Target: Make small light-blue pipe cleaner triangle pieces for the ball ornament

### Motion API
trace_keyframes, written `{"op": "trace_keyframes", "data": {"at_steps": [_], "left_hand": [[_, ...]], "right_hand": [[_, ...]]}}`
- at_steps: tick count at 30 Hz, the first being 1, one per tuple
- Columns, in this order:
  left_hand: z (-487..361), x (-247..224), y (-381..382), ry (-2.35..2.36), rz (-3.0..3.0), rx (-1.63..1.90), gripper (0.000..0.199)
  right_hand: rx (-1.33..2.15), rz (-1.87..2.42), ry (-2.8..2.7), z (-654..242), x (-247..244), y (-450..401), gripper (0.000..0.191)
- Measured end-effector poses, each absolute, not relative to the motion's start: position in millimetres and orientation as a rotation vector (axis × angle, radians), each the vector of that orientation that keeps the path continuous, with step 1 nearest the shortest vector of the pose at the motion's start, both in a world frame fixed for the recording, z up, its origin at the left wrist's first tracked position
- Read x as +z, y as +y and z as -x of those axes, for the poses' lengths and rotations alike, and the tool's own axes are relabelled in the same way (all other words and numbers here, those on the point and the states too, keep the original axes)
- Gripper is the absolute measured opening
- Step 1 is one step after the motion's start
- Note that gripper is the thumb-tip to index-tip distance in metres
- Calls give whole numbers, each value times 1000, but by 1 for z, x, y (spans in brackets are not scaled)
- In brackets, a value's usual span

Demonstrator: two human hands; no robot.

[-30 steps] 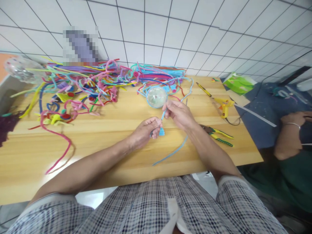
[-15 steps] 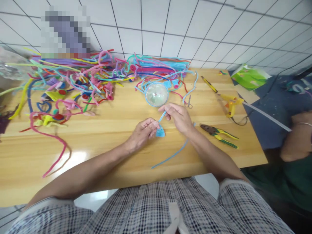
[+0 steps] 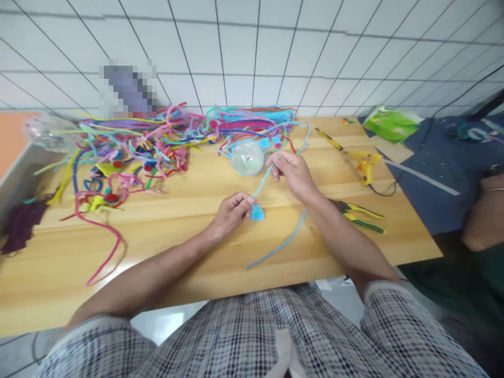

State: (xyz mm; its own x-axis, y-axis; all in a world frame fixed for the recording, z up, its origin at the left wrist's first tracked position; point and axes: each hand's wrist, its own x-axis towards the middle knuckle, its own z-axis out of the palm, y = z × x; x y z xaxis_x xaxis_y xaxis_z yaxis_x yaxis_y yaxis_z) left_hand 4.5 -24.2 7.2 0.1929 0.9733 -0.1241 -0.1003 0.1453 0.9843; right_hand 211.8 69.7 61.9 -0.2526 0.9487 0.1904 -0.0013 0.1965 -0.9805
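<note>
Over the table (image 3: 181, 210), left hand (image 3: 233, 214) and right hand (image 3: 292, 172) pinch blue chenille (image 3: 262, 184).

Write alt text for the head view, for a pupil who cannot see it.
A person's left hand and right hand hold a light-blue strand between them over a wooden table, with a light-blue ribbed piece at the left hand. Beyond is a clear, round object; colourful fuzzy stems lie leftward, yellow-handled pliers and a yellow glue gun rightward.
</note>
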Motion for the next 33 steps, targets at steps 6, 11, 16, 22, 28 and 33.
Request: {"op": "trace_keyframes", "data": {"at_steps": [6, 11, 16, 22, 28, 33], "left_hand": [[-6, 10, -24, 1086, -1236, 928, 72], [-7, 20, -31, 1063, -1389, 820, 69], [-5, 30, -38, 1047, -1733, 736, 52], [13, 39, -31, 1236, -1731, 859, 50], [-9, 62, -8, 1088, -1267, 1237, 52], [-46, 62, -3, 948, -1302, 1146, 77]], "right_hand": [[1102, 900, -1542, -219, 87, 67, 76], [1073, 884, -1671, -221, 97, 60, 75], [1061, 955, -1714, -225, 98, 64, 55], [1200, 837, -1499, -237, 105, 73, 62], [1571, 727, -1369, -227, 111, 60, 68], [1656, 709, -1286, -212, 107, 49, 66]]}}
